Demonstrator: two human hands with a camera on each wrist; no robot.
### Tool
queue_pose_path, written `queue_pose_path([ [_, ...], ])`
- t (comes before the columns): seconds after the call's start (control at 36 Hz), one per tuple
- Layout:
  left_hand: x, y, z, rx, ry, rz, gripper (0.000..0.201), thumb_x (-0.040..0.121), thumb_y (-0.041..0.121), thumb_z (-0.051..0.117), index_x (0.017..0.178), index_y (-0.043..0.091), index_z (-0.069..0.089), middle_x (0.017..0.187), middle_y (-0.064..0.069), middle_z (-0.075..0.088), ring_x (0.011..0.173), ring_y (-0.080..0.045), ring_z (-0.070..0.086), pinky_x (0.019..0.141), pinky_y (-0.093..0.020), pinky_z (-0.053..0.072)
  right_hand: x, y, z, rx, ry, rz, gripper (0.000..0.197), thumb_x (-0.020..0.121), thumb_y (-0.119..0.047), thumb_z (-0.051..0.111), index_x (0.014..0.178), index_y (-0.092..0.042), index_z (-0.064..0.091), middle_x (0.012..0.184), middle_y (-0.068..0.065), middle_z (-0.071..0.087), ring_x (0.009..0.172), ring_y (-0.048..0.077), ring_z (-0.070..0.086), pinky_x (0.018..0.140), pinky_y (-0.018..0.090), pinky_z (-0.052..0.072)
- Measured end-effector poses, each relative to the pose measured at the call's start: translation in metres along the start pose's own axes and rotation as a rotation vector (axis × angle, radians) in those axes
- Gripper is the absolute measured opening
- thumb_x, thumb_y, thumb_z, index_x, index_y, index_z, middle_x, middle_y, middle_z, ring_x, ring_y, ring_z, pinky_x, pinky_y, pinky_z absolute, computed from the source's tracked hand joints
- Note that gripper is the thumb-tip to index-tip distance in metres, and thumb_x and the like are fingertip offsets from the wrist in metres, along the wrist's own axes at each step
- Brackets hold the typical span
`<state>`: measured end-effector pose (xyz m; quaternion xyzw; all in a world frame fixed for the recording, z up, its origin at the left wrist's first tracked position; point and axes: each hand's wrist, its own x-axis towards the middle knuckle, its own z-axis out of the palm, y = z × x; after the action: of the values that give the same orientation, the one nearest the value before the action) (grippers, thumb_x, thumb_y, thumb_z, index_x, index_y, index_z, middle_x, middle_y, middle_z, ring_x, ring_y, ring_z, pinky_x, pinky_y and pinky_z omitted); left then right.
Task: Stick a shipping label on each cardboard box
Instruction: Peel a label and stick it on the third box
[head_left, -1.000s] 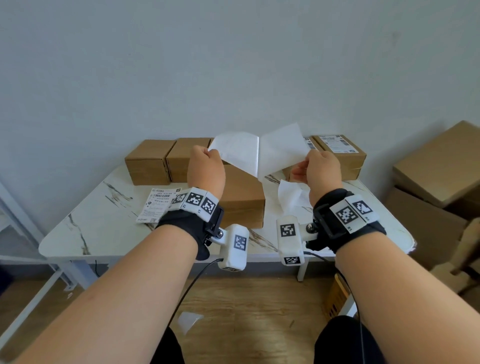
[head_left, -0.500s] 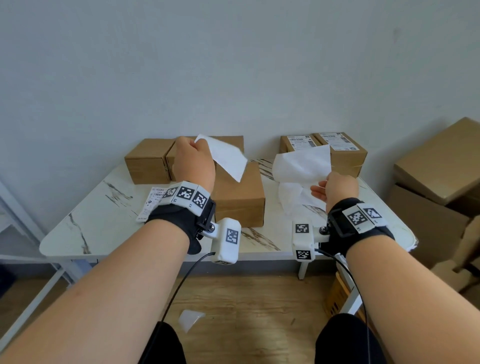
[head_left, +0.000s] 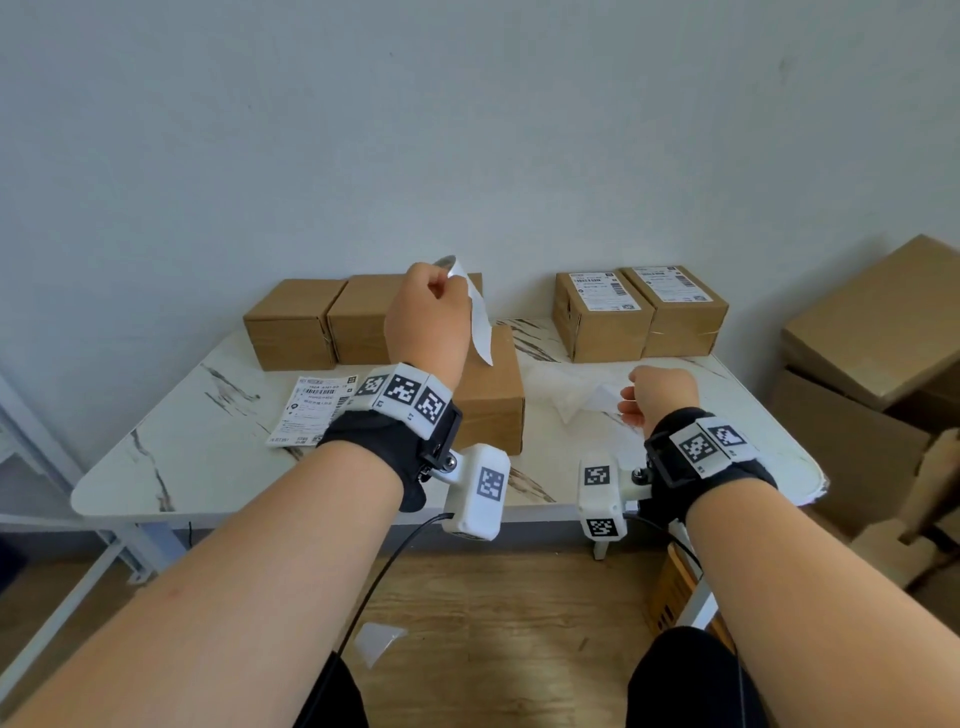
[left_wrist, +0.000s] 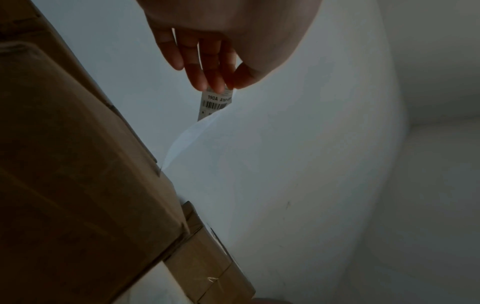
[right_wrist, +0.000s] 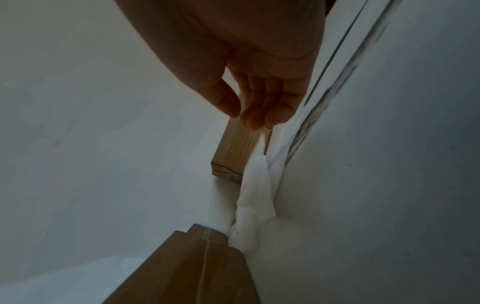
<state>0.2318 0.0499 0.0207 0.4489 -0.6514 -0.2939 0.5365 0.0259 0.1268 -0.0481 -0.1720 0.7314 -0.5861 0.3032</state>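
Observation:
My left hand (head_left: 451, 276) is raised and pinches the top edge of a peeled shipping label (head_left: 480, 325), which hangs over the front cardboard box (head_left: 491, 400). In the left wrist view the fingertips (left_wrist: 217, 87) grip the label (left_wrist: 217, 101) above its barcode. My right hand (head_left: 629, 408) is low over the table at the right, with the white backing paper (head_left: 597, 400) at its fingertips; in the right wrist view the paper (right_wrist: 259, 185) trails down from the hand (right_wrist: 242, 118). Two plain boxes (head_left: 291, 325) stand at the back left. Two labelled boxes (head_left: 602, 317) stand at the back right.
A printed label sheet (head_left: 311, 410) lies on the marble table (head_left: 208, 467) left of the front box. Large cardboard boxes (head_left: 872, 353) are stacked on the floor at the right. A paper scrap (head_left: 379, 642) lies on the wooden floor. The wall is close behind the boxes.
The hands pulled apart and the label came off its backing. My left hand lifted the label up and left; my right hand dropped with the backing to the table.

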Motion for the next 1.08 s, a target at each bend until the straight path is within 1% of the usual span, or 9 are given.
queue_pose_path([
  [0.08,-0.001,0.004,-0.001,-0.022,-0.004,0.02,0.009,0.09,0.02,0.047,0.09,0.017,0.056,0.086,0.013,0.057,0.064,-0.012,0.048,0.063,-0.026,0.038,-0.001,-0.002,0.0,-0.017,0.033,-0.067,0.032,0.094,-0.006,0.048,0.123,0.007,0.055,0.07,0.004,0.05,0.057,0.015,0.05,0.053,0.027,0.046],
  [0.17,-0.001,0.008,-0.001,-0.037,-0.013,0.015,0.011,0.089,0.02,0.051,0.09,0.017,0.062,0.087,0.02,0.057,0.072,-0.01,0.058,0.065,-0.025,0.042,-0.011,-0.011,0.006,-0.049,0.074,-0.168,0.02,0.093,-0.007,0.052,0.111,-0.002,0.061,0.076,0.005,0.056,0.061,0.015,0.053,0.06,0.027,0.05],
  [0.25,-0.001,0.012,-0.001,-0.038,-0.008,0.034,0.012,0.088,0.019,0.055,0.09,0.017,0.066,0.082,0.014,0.061,0.077,-0.009,0.058,0.065,-0.02,0.043,-0.026,-0.021,0.014,-0.08,0.024,-0.328,0.006,0.09,-0.012,0.061,0.092,-0.009,0.066,0.079,0.004,0.06,0.067,0.014,0.055,0.065,0.027,0.051],
  [0.31,-0.002,0.015,-0.002,-0.042,-0.008,0.057,0.013,0.087,0.018,0.057,0.091,0.016,0.069,0.082,0.011,0.063,0.079,-0.008,0.058,0.067,-0.018,0.044,-0.038,-0.029,0.021,-0.083,-0.026,-0.433,0.006,0.087,-0.015,0.066,0.082,-0.011,0.067,0.076,0.001,0.062,0.068,0.013,0.055,0.069,0.029,0.051],
  [0.39,-0.005,0.019,-0.004,-0.045,-0.007,0.085,0.011,0.086,0.017,0.06,0.087,0.016,0.07,0.08,0.011,0.064,0.081,-0.009,0.06,0.073,-0.021,0.048,-0.054,-0.041,0.032,-0.121,-0.114,-0.556,0.01,0.084,-0.02,0.07,0.084,-0.011,0.07,0.077,-0.001,0.065,0.07,0.011,0.057,0.073,0.028,0.052],
  [0.53,-0.007,0.025,-0.009,-0.061,-0.004,0.118,0.01,0.085,0.018,0.062,0.08,0.02,0.07,0.075,0.013,0.065,0.077,-0.007,0.061,0.072,-0.02,0.049,-0.074,-0.052,0.048,-0.179,-0.171,-0.712,0.013,0.082,-0.024,0.074,0.089,-0.015,0.07,0.074,-0.005,0.06,0.066,0.005,0.054,0.063,0.017,0.041],
  [0.69,-0.01,0.033,-0.013,-0.094,0.001,0.13,0.009,0.085,0.021,0.064,0.083,0.018,0.073,0.077,0.013,0.067,0.075,-0.003,0.061,0.066,-0.013,0.045,-0.084,-0.056,0.06,-0.204,-0.13,-0.779,0.017,0.079,-0.03,0.074,0.09,-0.018,0.067,0.071,-0.007,0.052,0.065,0.008,0.05,0.06,0.021,0.039],
  [0.86,-0.012,0.037,-0.018,-0.12,-0.011,0.142,0.009,0.084,0.02,0.064,0.082,0.019,0.073,0.078,0.012,0.068,0.078,-0.003,0.063,0.072,-0.018,0.05,-0.088,-0.057,0.066,-0.189,-0.045,-0.827,0.011,0.084,-0.028,0.067,0.079,-0.018,0.068,0.072,0.001,0.06,0.066,0.011,0.051,0.066,0.033,0.047],
  [1.08,-0.012,0.036,-0.02,-0.161,-0.017,0.153,0.009,0.085,0.02,0.065,0.082,0.017,0.073,0.083,0.014,0.069,0.08,-0.001,0.063,0.073,-0.015,0.049,-0.089,-0.058,0.07,-0.182,-0.03,-0.831,0.008,0.085,-0.02,0.06,0.079,-0.021,0.065,0.081,0.003,0.064,0.072,0.016,0.055,0.065,0.028,0.047],
])
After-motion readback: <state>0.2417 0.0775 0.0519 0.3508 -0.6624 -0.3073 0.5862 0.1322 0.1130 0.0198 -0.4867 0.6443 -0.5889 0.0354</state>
